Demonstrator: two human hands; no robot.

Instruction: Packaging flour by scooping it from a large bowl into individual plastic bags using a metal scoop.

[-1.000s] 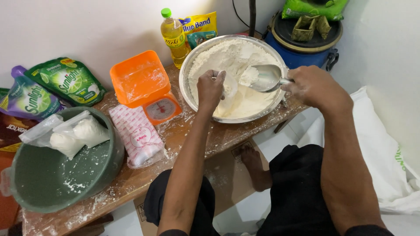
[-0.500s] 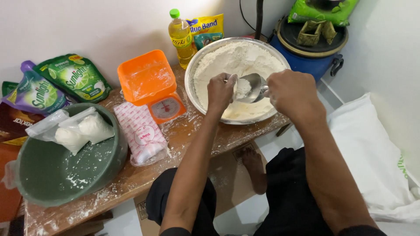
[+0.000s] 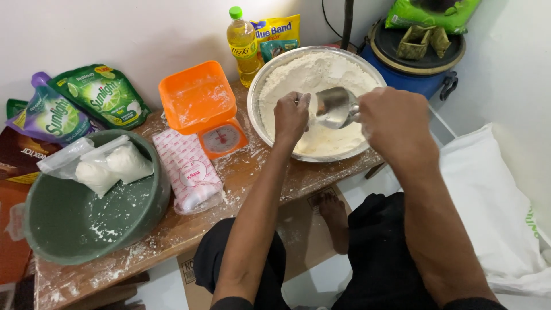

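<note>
Head view: person seated at a low wooden desk (image 3: 241, 189) dusted with flour. Right hand (image 3: 396, 117) is clenched around the handle of a shiny metal scoop (image 3: 334, 107), held over the wide steel basin of white flour (image 3: 298, 74). Left hand (image 3: 291, 116) sits at the scoop's mouth, fingers (image 3: 301, 100) curled against its rim; whether they pinch anything I cannot tell. Scoop contents are not visible from this angle.

Judgement on handling: the scoop is best kept level and above the basin, so any spill drops back into the flour. The left hand should steady or level off at the rim only, without pressing down on the heap.

Containers:
- Steel basin: filled well up with flour, surface uneven, hollowed toward the near side.
- Orange kitchen scale with square orange plastic tray (image 3: 198, 97): just left of the basin; tray holds only a light film of powder.
- Round green plastic bowl (image 3: 74, 224): at the left end of the desk; two tied clear bags of white powder (image 3: 106, 163) rest on its far rim, loose crumbs at the bottom.
- Pink-patterned soft packet (image 3: 188, 172): lies between bowl and scale.
- Yellow oil bottle with green cap (image 3: 243, 43): upright at the wall, sealed.
</note>
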